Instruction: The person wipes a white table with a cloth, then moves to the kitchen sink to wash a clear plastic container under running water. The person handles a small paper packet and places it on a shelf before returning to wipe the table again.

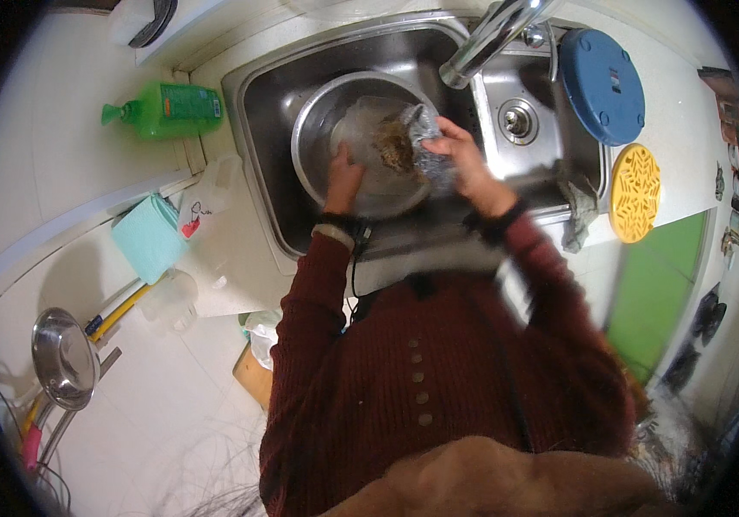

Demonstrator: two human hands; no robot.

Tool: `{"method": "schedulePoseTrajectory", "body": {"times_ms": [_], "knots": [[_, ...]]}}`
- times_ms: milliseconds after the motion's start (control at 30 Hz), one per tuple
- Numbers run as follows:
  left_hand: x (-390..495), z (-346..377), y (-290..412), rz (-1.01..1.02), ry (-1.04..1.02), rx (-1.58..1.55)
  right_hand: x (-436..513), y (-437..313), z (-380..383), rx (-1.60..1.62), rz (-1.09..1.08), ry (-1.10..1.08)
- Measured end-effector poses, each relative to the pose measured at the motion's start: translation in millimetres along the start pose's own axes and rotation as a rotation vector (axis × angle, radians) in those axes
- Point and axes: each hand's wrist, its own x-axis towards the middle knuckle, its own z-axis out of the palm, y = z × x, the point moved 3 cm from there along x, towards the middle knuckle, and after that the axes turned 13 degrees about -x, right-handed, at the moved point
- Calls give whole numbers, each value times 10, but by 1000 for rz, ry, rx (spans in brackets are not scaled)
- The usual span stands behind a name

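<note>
A round metal basin (298,152) sits in the larger bowl of a stainless steel sink (266,123). Inside it lies something pale and translucent, perhaps a plastic bag or cloudy water; I cannot tell which. A brown, grainy clump (395,150) shows at the middle right of the basin. My left hand (345,184) reaches into the basin's near left part, and its fingertips are partly hidden. Held in my right hand (473,161) is a crumpled grey, shiny piece of plastic or cloth (427,139), over the basin's right side next to the clump.
A chrome faucet (482,52) juts over the sink divider. Green soap bottle (178,110) and folded turquoise cloth (149,238) are at left. A blue lid (604,87), yellow trivet (635,194) and grey rag (580,213) lie at right. Another metal bowl (62,362) is lower left.
</note>
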Motion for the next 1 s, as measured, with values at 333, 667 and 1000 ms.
{"method": "schedulePoseTrajectory", "body": {"times_ms": [333, 667, 1000], "knots": [[-231, -79, 225, 31, -13, 89, 1293, 1150, 469, -1276, 44, -70], [-122, -182, 137, -97, 63, 175, 1182, 1506, 653, -1506, -532, -434], [-20, -32, -18, 78, 106, 307, 1334, 1423, 626, -1596, -255, 38]]}}
